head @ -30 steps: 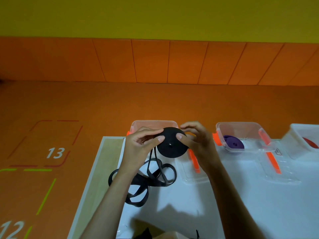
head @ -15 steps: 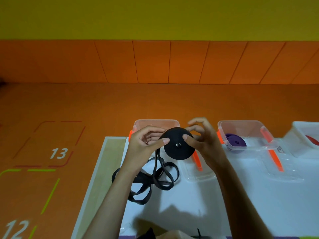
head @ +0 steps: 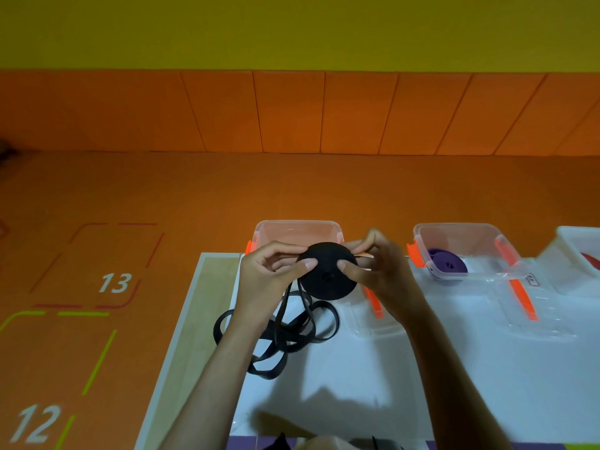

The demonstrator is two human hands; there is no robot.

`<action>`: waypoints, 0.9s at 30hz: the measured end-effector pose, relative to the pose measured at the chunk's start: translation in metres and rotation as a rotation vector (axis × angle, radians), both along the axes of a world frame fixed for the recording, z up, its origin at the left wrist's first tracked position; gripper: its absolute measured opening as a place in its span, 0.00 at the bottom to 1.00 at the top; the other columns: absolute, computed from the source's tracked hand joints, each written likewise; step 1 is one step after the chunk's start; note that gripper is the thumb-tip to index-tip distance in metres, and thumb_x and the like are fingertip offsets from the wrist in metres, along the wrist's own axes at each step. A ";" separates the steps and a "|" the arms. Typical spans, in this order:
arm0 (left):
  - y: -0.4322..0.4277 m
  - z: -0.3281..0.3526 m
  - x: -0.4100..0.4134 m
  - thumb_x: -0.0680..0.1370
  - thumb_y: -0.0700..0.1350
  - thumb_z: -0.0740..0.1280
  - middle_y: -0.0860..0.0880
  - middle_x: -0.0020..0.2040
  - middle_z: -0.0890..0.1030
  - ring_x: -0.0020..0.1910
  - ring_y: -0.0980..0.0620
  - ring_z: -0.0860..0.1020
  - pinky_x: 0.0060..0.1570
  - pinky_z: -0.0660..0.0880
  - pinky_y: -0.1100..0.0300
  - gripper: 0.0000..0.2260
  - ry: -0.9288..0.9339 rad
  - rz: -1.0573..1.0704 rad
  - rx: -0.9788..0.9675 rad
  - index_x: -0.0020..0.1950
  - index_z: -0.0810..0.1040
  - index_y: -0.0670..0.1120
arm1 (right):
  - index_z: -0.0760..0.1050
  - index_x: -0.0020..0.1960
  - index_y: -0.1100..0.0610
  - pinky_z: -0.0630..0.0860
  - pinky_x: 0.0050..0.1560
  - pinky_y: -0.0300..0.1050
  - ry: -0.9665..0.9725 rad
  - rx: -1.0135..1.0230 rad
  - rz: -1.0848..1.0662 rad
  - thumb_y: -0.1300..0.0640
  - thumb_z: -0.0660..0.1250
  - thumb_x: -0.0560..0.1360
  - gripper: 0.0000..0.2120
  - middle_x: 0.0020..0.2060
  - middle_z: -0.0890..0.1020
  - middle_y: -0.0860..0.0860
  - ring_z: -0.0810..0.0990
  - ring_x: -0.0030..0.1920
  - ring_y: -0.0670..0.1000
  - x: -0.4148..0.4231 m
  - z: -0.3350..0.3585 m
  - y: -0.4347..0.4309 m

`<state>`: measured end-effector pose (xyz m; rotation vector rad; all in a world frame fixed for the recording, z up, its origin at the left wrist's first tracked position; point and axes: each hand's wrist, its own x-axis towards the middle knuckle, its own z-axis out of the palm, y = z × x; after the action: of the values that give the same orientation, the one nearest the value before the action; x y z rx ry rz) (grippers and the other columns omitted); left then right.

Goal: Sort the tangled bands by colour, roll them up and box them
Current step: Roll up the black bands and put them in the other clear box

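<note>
Nearest, the unrolled black band (head: 285,332) lies in slack loops on the white tabletop (head: 389,384), probably so it feeds up without snagging. Above it the left hand (head: 269,274) and right hand (head: 380,271) pinch opposite edges of the black roll (head: 328,284), thumbs on its face, seemingly to keep the coil tight; its flat face looks at the camera, axis running toward the person, tail dropping from its lower left. Just beyond waits an open clear box (head: 297,228), likely for it; a second box (head: 461,232) to the right holds a purple roll (head: 448,264).
</note>
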<state>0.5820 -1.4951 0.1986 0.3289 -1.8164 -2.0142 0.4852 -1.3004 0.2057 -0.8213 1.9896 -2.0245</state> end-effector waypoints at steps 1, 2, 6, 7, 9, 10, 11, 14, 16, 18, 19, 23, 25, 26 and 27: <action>0.001 0.000 0.000 0.70 0.39 0.83 0.48 0.43 0.88 0.44 0.52 0.87 0.49 0.81 0.63 0.10 0.006 0.018 0.004 0.46 0.88 0.50 | 0.72 0.43 0.56 0.85 0.41 0.53 0.009 0.010 -0.018 0.54 0.80 0.68 0.16 0.47 0.88 0.57 0.88 0.51 0.57 0.001 0.001 -0.002; 0.003 -0.001 0.001 0.70 0.39 0.83 0.47 0.43 0.88 0.44 0.51 0.87 0.48 0.81 0.63 0.09 0.011 0.023 0.006 0.45 0.88 0.49 | 0.73 0.43 0.56 0.85 0.39 0.52 0.022 0.010 -0.040 0.54 0.80 0.68 0.16 0.45 0.88 0.56 0.88 0.49 0.56 0.002 0.001 -0.003; 0.005 -0.001 0.004 0.73 0.40 0.81 0.49 0.49 0.89 0.50 0.55 0.87 0.51 0.80 0.67 0.08 -0.033 -0.045 0.030 0.48 0.90 0.52 | 0.81 0.52 0.53 0.84 0.39 0.42 0.051 -0.033 -0.091 0.61 0.80 0.72 0.13 0.43 0.86 0.52 0.88 0.46 0.52 0.002 0.002 -0.006; 0.002 0.000 0.005 0.74 0.40 0.80 0.51 0.53 0.89 0.55 0.56 0.86 0.54 0.79 0.69 0.09 -0.049 -0.092 0.022 0.50 0.90 0.53 | 0.82 0.54 0.53 0.84 0.41 0.44 0.034 -0.052 -0.085 0.59 0.79 0.72 0.13 0.44 0.87 0.52 0.88 0.47 0.54 0.003 0.001 -0.005; -0.005 0.001 0.007 0.76 0.42 0.79 0.52 0.56 0.88 0.58 0.56 0.85 0.57 0.78 0.69 0.11 -0.071 -0.155 -0.006 0.54 0.89 0.54 | 0.83 0.54 0.55 0.86 0.44 0.52 -0.020 -0.070 -0.060 0.54 0.79 0.71 0.13 0.47 0.87 0.54 0.88 0.49 0.57 0.004 -0.001 -0.003; -0.007 0.001 0.007 0.75 0.43 0.79 0.50 0.53 0.88 0.55 0.56 0.85 0.56 0.78 0.67 0.10 -0.076 -0.154 -0.026 0.55 0.89 0.54 | 0.82 0.52 0.56 0.86 0.44 0.55 -0.047 -0.066 -0.041 0.53 0.79 0.71 0.13 0.48 0.86 0.56 0.88 0.51 0.59 0.004 -0.002 -0.003; -0.008 0.001 0.008 0.75 0.44 0.80 0.47 0.48 0.87 0.49 0.54 0.84 0.54 0.78 0.66 0.10 -0.072 -0.134 -0.044 0.54 0.89 0.53 | 0.81 0.51 0.56 0.86 0.44 0.56 -0.063 -0.052 -0.022 0.53 0.79 0.70 0.13 0.49 0.86 0.57 0.87 0.52 0.60 0.003 -0.004 -0.003; -0.001 -0.002 0.006 0.73 0.41 0.81 0.46 0.43 0.87 0.44 0.54 0.84 0.49 0.80 0.65 0.08 -0.006 -0.040 -0.059 0.49 0.89 0.51 | 0.74 0.47 0.59 0.85 0.39 0.63 -0.023 0.025 0.007 0.58 0.80 0.70 0.16 0.48 0.86 0.61 0.86 0.51 0.63 0.001 -0.006 -0.006; 0.005 -0.003 0.005 0.74 0.39 0.80 0.49 0.46 0.88 0.47 0.54 0.86 0.49 0.80 0.66 0.07 0.014 0.000 -0.037 0.48 0.89 0.50 | 0.75 0.47 0.56 0.85 0.36 0.61 -0.006 0.023 -0.020 0.59 0.80 0.71 0.14 0.45 0.87 0.59 0.87 0.48 0.61 0.001 -0.007 -0.008; 0.005 -0.002 0.005 0.75 0.39 0.79 0.50 0.51 0.89 0.52 0.55 0.86 0.52 0.80 0.67 0.09 -0.021 -0.053 -0.041 0.52 0.90 0.50 | 0.80 0.51 0.51 0.85 0.38 0.51 -0.029 -0.021 -0.051 0.57 0.80 0.71 0.13 0.45 0.87 0.55 0.88 0.47 0.57 0.002 -0.005 -0.008; 0.003 -0.002 0.005 0.76 0.39 0.78 0.51 0.54 0.88 0.55 0.55 0.86 0.54 0.79 0.66 0.10 -0.049 -0.105 -0.057 0.55 0.89 0.51 | 0.81 0.54 0.50 0.85 0.40 0.50 -0.038 -0.030 -0.060 0.55 0.80 0.71 0.14 0.46 0.87 0.54 0.88 0.49 0.56 0.002 -0.006 -0.006; -0.005 -0.003 0.004 0.76 0.40 0.79 0.44 0.46 0.86 0.43 0.49 0.81 0.53 0.79 0.61 0.11 -0.094 -0.152 -0.128 0.56 0.89 0.52 | 0.84 0.53 0.49 0.85 0.46 0.52 -0.054 0.063 0.010 0.61 0.79 0.74 0.11 0.51 0.87 0.52 0.86 0.55 0.56 -0.001 -0.014 0.001; 0.004 -0.005 0.002 0.73 0.39 0.81 0.47 0.39 0.85 0.39 0.53 0.82 0.48 0.80 0.62 0.09 -0.083 -0.079 -0.101 0.51 0.89 0.50 | 0.81 0.47 0.51 0.86 0.45 0.53 -0.054 0.122 -0.009 0.64 0.80 0.73 0.12 0.50 0.86 0.53 0.86 0.55 0.56 -0.002 -0.016 0.001; 0.010 -0.007 0.001 0.72 0.38 0.81 0.50 0.38 0.85 0.38 0.54 0.83 0.46 0.80 0.63 0.09 -0.072 -0.049 -0.073 0.48 0.88 0.48 | 0.80 0.45 0.52 0.86 0.44 0.53 -0.049 0.125 -0.035 0.64 0.81 0.72 0.12 0.48 0.87 0.54 0.86 0.53 0.56 -0.002 -0.015 0.002; 0.016 -0.009 0.001 0.72 0.37 0.81 0.52 0.38 0.85 0.38 0.56 0.83 0.44 0.79 0.65 0.08 -0.062 -0.037 -0.040 0.47 0.87 0.47 | 0.79 0.43 0.53 0.86 0.43 0.50 -0.040 0.109 -0.060 0.62 0.82 0.71 0.12 0.46 0.87 0.54 0.87 0.50 0.54 -0.003 -0.014 0.003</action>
<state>0.5829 -1.4793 0.1894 0.3518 -1.9110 -2.0096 0.4824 -1.2975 0.1919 -0.7002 2.1053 -1.9278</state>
